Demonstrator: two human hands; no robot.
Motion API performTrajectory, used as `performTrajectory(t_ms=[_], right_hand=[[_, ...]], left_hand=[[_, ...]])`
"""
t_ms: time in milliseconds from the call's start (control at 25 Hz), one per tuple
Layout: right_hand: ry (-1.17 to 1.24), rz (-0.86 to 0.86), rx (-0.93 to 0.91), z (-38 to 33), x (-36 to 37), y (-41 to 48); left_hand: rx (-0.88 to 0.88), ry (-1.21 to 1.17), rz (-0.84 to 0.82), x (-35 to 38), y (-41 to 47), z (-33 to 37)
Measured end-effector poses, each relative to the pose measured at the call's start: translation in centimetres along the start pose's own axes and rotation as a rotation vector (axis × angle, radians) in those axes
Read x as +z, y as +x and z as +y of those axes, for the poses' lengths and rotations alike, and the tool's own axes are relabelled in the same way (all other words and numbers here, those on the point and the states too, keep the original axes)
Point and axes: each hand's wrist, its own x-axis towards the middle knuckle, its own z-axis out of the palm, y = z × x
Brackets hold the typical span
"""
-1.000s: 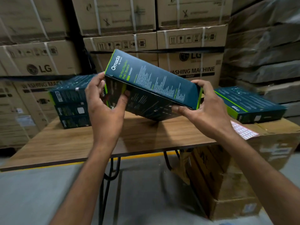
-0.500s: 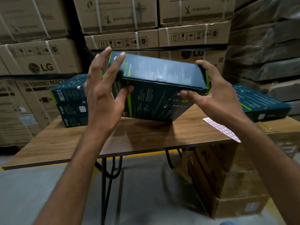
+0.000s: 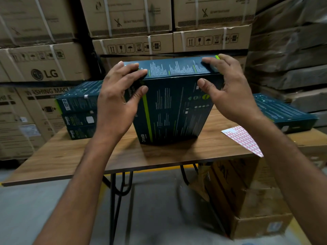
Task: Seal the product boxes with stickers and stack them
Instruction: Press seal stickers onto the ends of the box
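Lying flat at the left of the frame, three dark teal cardboard boxes [image 3: 77, 112] form a stack on the wooden tabletop [image 3: 70, 156]. At centre, the left hand [image 3: 116, 99] and right hand [image 3: 230, 92] each close a grip on a top corner of a fourth teal box with a green stripe [image 3: 173, 112]. It stands on edge, apparently resting on the tabletop, likely to present a flap for sealing. Right of it lie one white sheet of red-bordered stickers [image 3: 242, 140], within easy reach, and one more flat teal box [image 3: 283, 112].
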Motion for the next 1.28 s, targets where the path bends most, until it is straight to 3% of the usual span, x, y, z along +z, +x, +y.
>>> performTrajectory(t_ms=[440, 680, 920, 1080, 1280], right_hand=[[-0.113, 0.209, -0.327, 0.1, 1.3, -1.0], [-0.029, 0.322, -0.329, 0.2, 2.7, -1.9], [-0.151, 0.257, -0.376, 1.3, 2.4, -2.6], [-0.172, 0.314, -0.388, 0.7, 1.8, -2.3], [-0.129, 0.307, -0.390, -0.7, 1.5, 0.3]], left_hand=[[0.186, -0.016, 0.067, 0.8, -0.1, 0.7], [0.217, -0.021, 0.128, 1.5, -0.6, 0.6], [0.254, -0.005, 0.154, 2.1, -2.3, 0.6], [0.279, 0.010, 0.177, 1.2, -1.5, 1.9], [0.207, 0.084, 0.130, -0.2, 1.9, 2.6]])
